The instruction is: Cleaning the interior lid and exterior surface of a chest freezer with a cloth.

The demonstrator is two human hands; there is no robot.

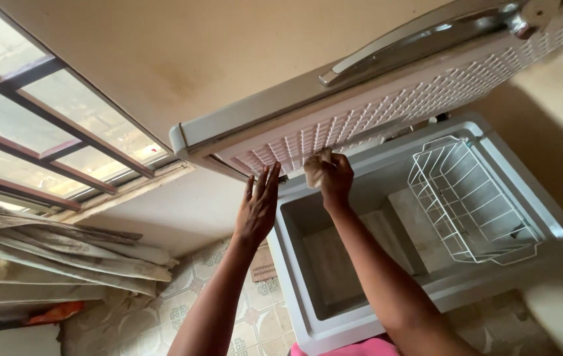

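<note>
1. White chest freezer (308, 316), seen from above, stands open on a patterned tile floor (182, 310); its bare inner walls and stepped bottom are in plain view.
2. Freezer lid (242, 66) is raised; its underside carries a white grid-patterned liner (387, 115), and a long pale handle (420, 39) runs along its front face.
3. Left hand (258, 204) is open, fingers straight and together, palm laid flat toward the lower edge of the lid near its corner; actual contact cannot be confirmed.
4. Right hand (334, 177) is closed around a small pale cloth (316, 168), which is pressed against the liner at the lid's lower edge, just beside the left hand.
5. Wire basket (469, 198), white, hangs across the right part of the freezer's opening, tilted slightly.
6. Window bars (51, 132), dark, cross frosted panes at the left of the view.
7. Weathered planks (64, 250) are stacked beneath the window, well apart from the freezer.
8. Small brown vent grille (263, 269) shows low down, just beside the freezer's left side.
</note>
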